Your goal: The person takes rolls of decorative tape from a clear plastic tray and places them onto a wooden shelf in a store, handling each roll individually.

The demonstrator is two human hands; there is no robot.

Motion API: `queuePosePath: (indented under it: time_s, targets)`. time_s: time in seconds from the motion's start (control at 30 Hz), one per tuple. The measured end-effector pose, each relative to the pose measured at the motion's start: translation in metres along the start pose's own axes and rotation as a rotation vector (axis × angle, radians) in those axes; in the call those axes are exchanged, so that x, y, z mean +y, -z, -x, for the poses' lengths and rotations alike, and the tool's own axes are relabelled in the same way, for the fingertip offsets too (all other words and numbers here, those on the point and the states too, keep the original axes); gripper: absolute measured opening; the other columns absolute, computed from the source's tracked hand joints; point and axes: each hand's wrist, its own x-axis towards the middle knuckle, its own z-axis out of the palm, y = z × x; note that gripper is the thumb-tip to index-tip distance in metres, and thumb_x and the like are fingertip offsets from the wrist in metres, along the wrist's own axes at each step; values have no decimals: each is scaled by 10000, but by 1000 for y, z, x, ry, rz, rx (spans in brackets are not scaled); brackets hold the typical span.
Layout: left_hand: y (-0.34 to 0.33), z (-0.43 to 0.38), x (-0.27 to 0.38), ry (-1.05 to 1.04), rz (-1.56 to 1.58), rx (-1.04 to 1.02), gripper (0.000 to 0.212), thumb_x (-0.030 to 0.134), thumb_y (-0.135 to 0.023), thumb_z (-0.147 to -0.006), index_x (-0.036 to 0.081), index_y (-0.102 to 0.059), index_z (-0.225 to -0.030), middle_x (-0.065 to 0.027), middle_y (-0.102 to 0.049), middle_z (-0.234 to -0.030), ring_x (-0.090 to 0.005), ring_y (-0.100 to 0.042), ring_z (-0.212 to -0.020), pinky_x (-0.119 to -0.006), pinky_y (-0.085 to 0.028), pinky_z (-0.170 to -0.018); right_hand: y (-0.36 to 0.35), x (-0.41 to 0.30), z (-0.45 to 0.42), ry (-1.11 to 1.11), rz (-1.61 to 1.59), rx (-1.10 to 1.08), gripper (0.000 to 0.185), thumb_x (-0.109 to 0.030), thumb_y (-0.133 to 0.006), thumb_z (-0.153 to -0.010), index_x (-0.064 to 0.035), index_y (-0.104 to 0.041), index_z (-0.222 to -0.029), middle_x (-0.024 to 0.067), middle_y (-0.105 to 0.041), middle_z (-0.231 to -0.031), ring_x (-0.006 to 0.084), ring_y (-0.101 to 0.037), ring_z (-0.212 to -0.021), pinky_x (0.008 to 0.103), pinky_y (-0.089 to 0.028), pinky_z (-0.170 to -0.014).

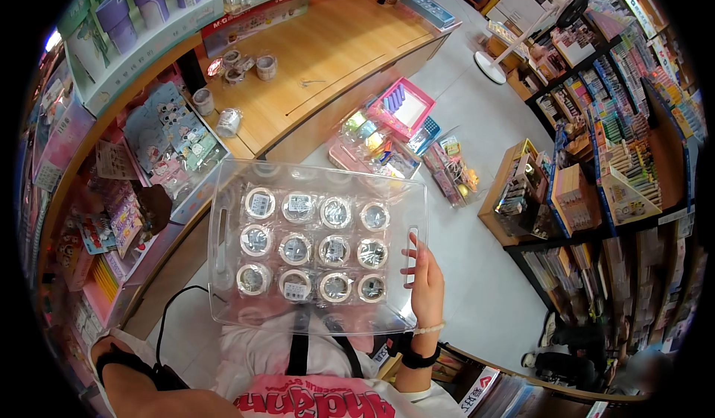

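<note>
A clear plastic bin [223,312] is held level in front of my torso. Rows of wrapped tape rolls [295,248] fill its bottom, some with printed labels. My right hand [427,281] grips the bin's right side, its fingers through the handle slot. Of my left arm, only the upper part and a black strap show at the lower left; the left hand is out of view. Beyond the bin, more wrapped rolls [229,123] stand on a wooden counter [313,71], some close to its near left corner.
Pink and clear boxes of small goods [402,108] sit on the floor beside the counter. Stationery shelves [631,183] line the right; a display of boxed goods [173,133] stands left. A person's shoes and dark trousers [564,356] show at lower right.
</note>
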Motion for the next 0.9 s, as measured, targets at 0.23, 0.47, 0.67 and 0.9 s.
queuePosePath:
  time_s: [0.23, 0.47, 0.67, 0.9]
  targets:
    - [9, 31, -5, 78, 6, -197, 240, -2, -672, -892, -35, -720, -1125, -4, -377, -505, -105, -378, -397, -287, -243, -416, 1, 1, 0, -9, 13, -3, 451, -394, -384, -1090, -178, -584, -1431, 64, -717, -1106, 139, -672, -789, 262, -507, -613]
    - [-3, 27, -1, -118, -31, 68, 336, -23, -648, -841, -32, -700, -1173, 34, -411, -541, -110, -334, -412, -274, -253, -438, 3, 5, 2, -16, 0, 2, 453, -399, -386, -1089, -176, -583, -1431, 64, -718, -1116, 134, -675, -797, 257, -512, -621]
    - [5, 54, -17, 31, -128, -228, 330, -23, -680, -824, -33, -704, -1153, 29, -430, -561, -99, -371, -441, -269, -277, -448, -2, -2, -1, 14, 14, -44, 513, -452, -344, -1088, -158, -558, -1449, 75, -688, -1147, 127, -645, -798, 245, -498, -625]
    - [-15, 27, 9, -136, -155, 177, 288, -21, -691, -816, -14, -731, -1101, 48, -489, -626, -82, -402, -476, -254, -313, -461, 3, 1, 1, -10, 32, -31, 536, -472, -328, -1088, -151, -552, -1453, 76, -677, -1150, 122, -634, -801, 239, -489, -629]
